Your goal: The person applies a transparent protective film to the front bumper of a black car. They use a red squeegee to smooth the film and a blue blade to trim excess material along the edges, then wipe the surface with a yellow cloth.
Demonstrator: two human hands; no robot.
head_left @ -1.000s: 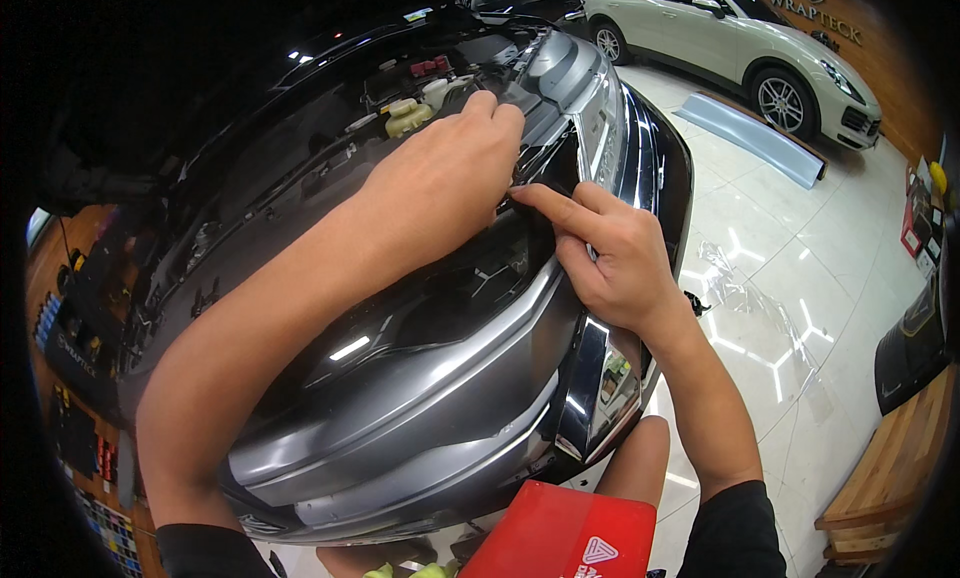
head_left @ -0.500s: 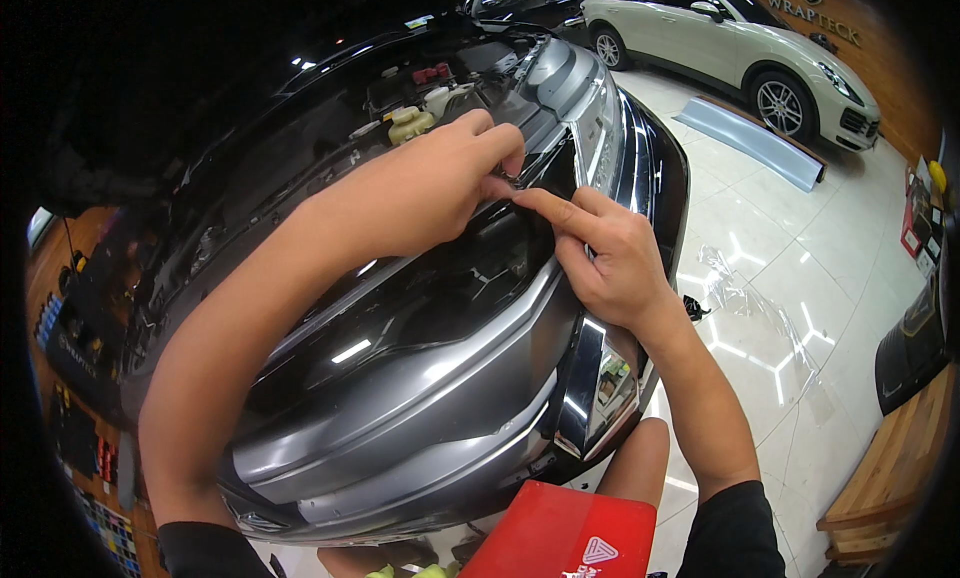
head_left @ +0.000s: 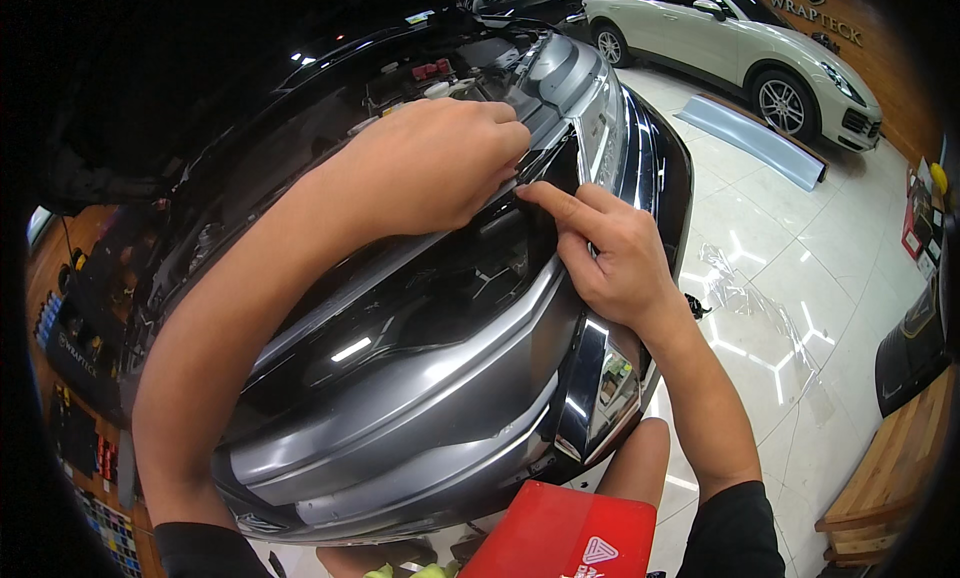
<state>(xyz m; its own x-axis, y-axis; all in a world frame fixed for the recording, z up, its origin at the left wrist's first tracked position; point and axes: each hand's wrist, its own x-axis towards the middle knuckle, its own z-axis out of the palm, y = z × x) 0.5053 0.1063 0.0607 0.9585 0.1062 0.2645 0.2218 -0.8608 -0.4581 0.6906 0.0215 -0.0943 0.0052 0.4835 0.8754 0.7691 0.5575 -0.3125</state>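
The front of a dark grey car fills the middle, its hood raised over the engine bay. My left hand [head_left: 445, 163] is closed in a fist-like curl above the upper edge of the glossy black front panel [head_left: 430, 293]; whatever its fingertips pinch is hidden under the hand. Close beside it, my right hand [head_left: 618, 253] rests by the headlight [head_left: 600, 128]. Its index finger is stretched toward that same edge, its tip at the panel, while the thumb stays apart below. Under the black panel curves the silver-grey bumper [head_left: 400, 403].
A red box-like object [head_left: 560, 533] stands low in front of me. On the tiled floor to the right lie crumpled clear film [head_left: 745, 293] and a long pale blue panel [head_left: 755, 143]. A light-coloured car [head_left: 700, 43] is parked behind, and a wooden bench [head_left: 890, 468] stands at right.
My left hand has lifted slightly and turned knuckles-up, its fingertips drawing away from the right index finger. My right hand has barely moved.
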